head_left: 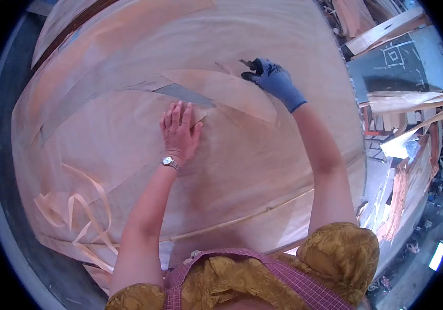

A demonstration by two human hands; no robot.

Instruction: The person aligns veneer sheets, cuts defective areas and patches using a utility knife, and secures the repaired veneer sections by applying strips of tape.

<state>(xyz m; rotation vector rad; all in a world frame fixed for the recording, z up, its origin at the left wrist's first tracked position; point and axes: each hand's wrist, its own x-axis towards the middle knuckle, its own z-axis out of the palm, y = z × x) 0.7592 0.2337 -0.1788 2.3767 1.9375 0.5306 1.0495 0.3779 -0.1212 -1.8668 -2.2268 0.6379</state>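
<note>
My left hand (179, 129), bare with a wristwatch (168, 161), lies flat with fingers stretched out on a large pale wood veneer sheet (242, 170). Just beyond its fingertips a dark grey gap (184, 94) shows between veneer edges. Farther right, my right hand (273, 80) wears a blue glove with black fingertips. Its fingers are closed round a small dark tool (248, 64), whose kind is mostly hidden by the glove. Below the tool, a loose curved veneer piece (226, 90) lies across the sheet, between the two hands.
Curled veneer strips (88, 209) lie at the near left. A long thin strip (242, 219) crosses the sheet close to my body. A dark wooden edge (79, 23) runs along the far left. On the right are veneer scraps (407, 101) and a grey-green board (386, 62) with chalk marks.
</note>
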